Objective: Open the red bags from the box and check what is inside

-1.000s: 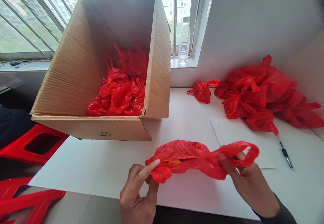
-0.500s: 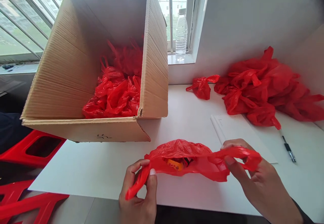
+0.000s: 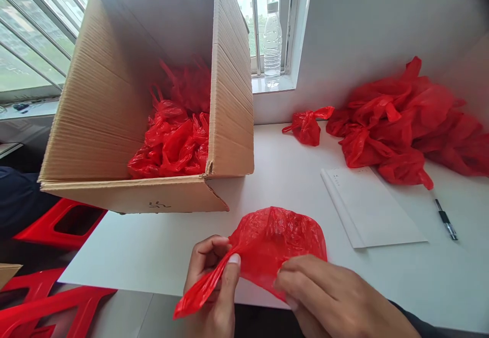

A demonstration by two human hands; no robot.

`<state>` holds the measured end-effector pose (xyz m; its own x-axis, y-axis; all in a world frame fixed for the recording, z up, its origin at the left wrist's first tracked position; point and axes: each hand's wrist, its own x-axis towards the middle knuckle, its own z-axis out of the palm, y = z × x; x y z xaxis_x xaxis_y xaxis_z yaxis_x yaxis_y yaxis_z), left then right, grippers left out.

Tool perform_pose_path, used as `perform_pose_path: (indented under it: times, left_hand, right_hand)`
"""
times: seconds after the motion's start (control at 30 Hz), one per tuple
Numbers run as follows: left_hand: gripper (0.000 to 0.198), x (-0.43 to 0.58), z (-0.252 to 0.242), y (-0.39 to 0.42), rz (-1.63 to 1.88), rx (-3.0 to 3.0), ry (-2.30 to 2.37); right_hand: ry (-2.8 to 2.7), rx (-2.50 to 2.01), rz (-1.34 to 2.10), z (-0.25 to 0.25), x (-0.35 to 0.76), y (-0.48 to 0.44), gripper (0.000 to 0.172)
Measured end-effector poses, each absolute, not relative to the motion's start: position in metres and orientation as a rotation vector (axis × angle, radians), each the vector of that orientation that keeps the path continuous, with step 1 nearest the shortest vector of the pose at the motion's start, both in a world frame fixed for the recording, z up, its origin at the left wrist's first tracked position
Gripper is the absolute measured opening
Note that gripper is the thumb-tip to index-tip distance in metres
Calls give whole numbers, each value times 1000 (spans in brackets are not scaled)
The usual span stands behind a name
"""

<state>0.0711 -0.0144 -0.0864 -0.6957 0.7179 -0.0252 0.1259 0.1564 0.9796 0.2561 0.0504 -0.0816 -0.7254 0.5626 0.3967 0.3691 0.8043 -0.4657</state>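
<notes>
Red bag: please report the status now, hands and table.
Both hands on bag: left hand pinches a handle, right hand grips its edge. Box behind, apart.

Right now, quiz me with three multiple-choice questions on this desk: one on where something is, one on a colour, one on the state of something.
1. Where does the water bottle stand?
A. on the window sill
B. inside the cardboard box
C. on the notepad

2. What colour is the plastic bag held by the left hand and the right hand?
A. blue
B. red
C. white

3. In what state is the cardboard box?
A. taped shut
B. flattened
C. open, with red bags inside

Answers:
1. A, the bottle stands on the sill by the window, behind the box.
2. B, both hands grip red plastic.
3. C, its flaps stand up and the filled bags show inside.
</notes>
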Motion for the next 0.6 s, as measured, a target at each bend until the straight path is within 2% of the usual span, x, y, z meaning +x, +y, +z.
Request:
perform_pose_path:
  times: [0.07,0.17,0.27,0.37,0.5,0.6]
  left_hand:
    - [32,72,-85,-14,1542,700,1900]
    - [38,73,-84,-15,1497,602,1892]
    - [40,71,-87,-15,1492,565,1848]
    - [40,67,-92,-15,1517,609,1835]
    - [38,64,-96,-15,1558,675,1964]
    - [37,62,-99,-17,1569,699,2008]
  right_hand:
    - [-2645,-851,394,-88,242,53,17]
    - [-2797,-961,284,-101,237,60,5]
    - [-2873,-980,325,-108,243,66,22]
    - [-2894,-1012,419,-108,250,69,6]
    - [-2757,-1079,483,-102,263,79,17]
    - [-2556,-1199,402,-87,275,87,17]
